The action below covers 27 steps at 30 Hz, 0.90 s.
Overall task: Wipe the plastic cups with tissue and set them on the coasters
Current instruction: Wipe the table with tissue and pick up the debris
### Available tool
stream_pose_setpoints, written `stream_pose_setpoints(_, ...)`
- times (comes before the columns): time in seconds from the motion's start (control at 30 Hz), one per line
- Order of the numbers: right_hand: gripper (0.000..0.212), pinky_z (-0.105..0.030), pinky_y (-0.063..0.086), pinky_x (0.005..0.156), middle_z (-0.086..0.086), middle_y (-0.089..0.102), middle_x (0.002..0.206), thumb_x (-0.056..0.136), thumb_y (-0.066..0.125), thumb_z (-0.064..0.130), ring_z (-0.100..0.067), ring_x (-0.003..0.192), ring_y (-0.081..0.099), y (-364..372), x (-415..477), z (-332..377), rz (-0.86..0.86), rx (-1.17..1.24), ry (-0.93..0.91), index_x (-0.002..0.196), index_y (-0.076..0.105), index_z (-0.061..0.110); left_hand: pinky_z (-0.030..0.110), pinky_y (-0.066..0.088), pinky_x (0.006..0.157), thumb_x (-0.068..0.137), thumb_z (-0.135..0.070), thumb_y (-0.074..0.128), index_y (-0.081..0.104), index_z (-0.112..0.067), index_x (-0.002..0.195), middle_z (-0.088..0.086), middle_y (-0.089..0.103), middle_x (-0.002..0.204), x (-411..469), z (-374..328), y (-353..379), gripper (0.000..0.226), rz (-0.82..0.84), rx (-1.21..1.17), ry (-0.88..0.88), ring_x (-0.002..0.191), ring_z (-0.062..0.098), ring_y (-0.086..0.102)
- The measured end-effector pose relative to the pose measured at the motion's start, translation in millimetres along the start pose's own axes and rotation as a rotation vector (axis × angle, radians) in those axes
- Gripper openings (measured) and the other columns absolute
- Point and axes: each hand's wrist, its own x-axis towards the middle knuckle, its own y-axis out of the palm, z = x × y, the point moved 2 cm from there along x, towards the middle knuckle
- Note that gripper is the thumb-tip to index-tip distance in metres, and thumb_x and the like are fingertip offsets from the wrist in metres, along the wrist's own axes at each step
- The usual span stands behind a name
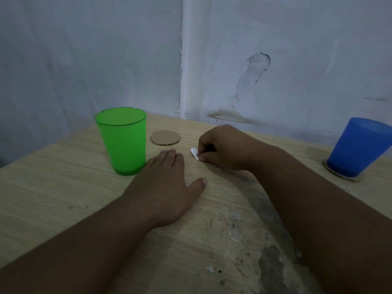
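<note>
A green plastic cup (124, 141) stands upright on the wooden table (63, 187), left of centre. Just behind it to the right lies a bare round cardboard coaster (165, 137). My left hand (163, 183) rests flat on the table with fingers spread, beside the green cup's base and holding nothing. My right hand (222, 147) is curled, pinching a small folded white tissue (194, 153) against the tabletop. At the far right a blue plastic cup (358, 147) stands on a second coaster (341, 176), whose edge shows beneath it.
The table sits in a corner against pale, chipped walls (254, 81) behind and to the left. Its surface is stained and scuffed near the front right. The left edge of the table runs diagonally at the left.
</note>
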Motion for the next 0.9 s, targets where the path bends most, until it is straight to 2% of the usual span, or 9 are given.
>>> stream_pose_setpoints(0.2, 0.008, -0.025, 0.052, 0.076, 0.007, 0.071, 0.086, 0.087, 0.069, 0.02, -0.004, 0.078, 0.062, -6.4, -1.6, -1.5, 0.02, -0.05, 0.025, 0.089, 0.075, 0.017, 0.035, 0.006, 0.125, 0.094, -0.072, 0.022, 0.006, -0.013, 0.16, 0.004, 0.002, 0.169, -0.3, 0.8, 0.1, 0.09, 0.006, 0.002, 0.002, 0.155, 0.016, 0.001)
stream_pose_setpoints(0.3, 0.009, -0.017, 0.048, 0.069, 0.006, 0.072, 0.085, 0.088, 0.069, 0.021, -0.004, 0.076, 0.064, -14.1, -6.8, -14.4, 0.041, -0.062, 0.095, 0.09, 0.077, 0.016, 0.037, 0.007, 0.125, 0.094, -0.071, 0.022, 0.007, -0.012, 0.16, 0.005, 0.002, 0.169, 0.4, 1.0, 0.8, 0.09, 0.005, 0.002, 0.002, 0.155, 0.017, 0.002)
stream_pose_setpoints(0.37, 0.01, -0.012, 0.043, 0.063, 0.008, 0.071, 0.084, 0.089, 0.068, 0.019, -0.001, 0.073, 0.062, -14.3, -9.8, -24.3, -0.034, 0.031, 0.168, 0.094, 0.076, 0.015, 0.037, 0.007, 0.125, 0.093, -0.072, 0.022, 0.007, -0.012, 0.16, 0.005, 0.003, 0.169, 0.6, 0.7, 1.6, 0.09, -0.003, 0.004, 0.005, 0.155, 0.018, 0.002)
stream_pose_setpoints(0.43, 0.011, -0.011, 0.041, 0.061, 0.011, 0.067, 0.082, 0.091, 0.065, 0.015, 0.001, 0.07, 0.059, -12.8, -6.5, -31.1, -0.183, 0.114, 0.24, 0.096, 0.075, 0.015, 0.037, 0.007, 0.125, 0.093, -0.072, 0.021, 0.007, -0.012, 0.16, 0.006, 0.003, 0.169, 1.4, 0.9, 2.4, 0.091, -0.007, 0.008, 0.004, 0.155, 0.018, 0.002)
stream_pose_setpoints(0.53, 0.014, -0.017, 0.044, 0.072, 0.004, 0.069, 0.096, 0.093, 0.062, 0.014, -0.007, 0.082, 0.06, -5.7, 2.9, -31.7, -0.333, 0.138, 0.306, 0.101, 0.074, 0.016, 0.038, 0.008, 0.125, 0.093, -0.072, 0.02, 0.006, -0.012, 0.16, 0.006, 0.003, 0.169, 2.2, 0.8, 3.0, 0.091, -0.005, 0.016, 0.003, 0.155, 0.018, 0.002)
stream_pose_setpoints(0.63, 0.025, -0.025, 0.047, 0.086, -0.004, 0.068, 0.114, 0.092, 0.057, 0.007, -0.02, 0.104, 0.063, 5.2, 17.9, -26.8, -0.203, -0.011, 0.309, 0.112, 0.072, 0.013, 0.038, 0.008, 0.125, 0.093, -0.072, 0.02, 0.006, -0.012, 0.16, 0.006, 0.002, 0.169, 2.1, 0.1, 2.2, 0.091, -0.005, 0.024, 0.001, 0.155, 0.018, 0.001)
stream_pose_setpoints(0.77, 0.038, -0.031, 0.045, 0.099, -0.015, 0.063, 0.129, 0.091, 0.049, 0.002, -0.026, 0.116, 0.061, 9.5, 35.8, -19.0, 0.04, -0.142, 0.381, 0.127, 0.063, 0.001, 0.039, 0.009, 0.125, 0.093, -0.072, 0.02, 0.007, -0.012, 0.16, 0.006, 0.003, 0.169, 2.1, 0.6, 2.2, 0.091, -0.007, 0.023, 0.003, 0.155, 0.018, 0.002)
stream_pose_setpoints(0.9, 0.028, -0.034, 0.053, 0.088, -0.009, 0.071, 0.108, 0.088, 0.056, 0.007, -0.026, 0.101, 0.066, 6.6, 20.7, -14.0, -0.044, -0.209, 0.222, 0.109, 0.073, 0.014, 0.038, 0.007, 0.125, 0.093, -0.071, 0.021, 0.006, -0.012, 0.16, 0.006, 0.002, 0.169, 2.3, 1.3, 2.6, 0.091, -0.001, 0.023, 0.002, 0.155, 0.018, 0.001)
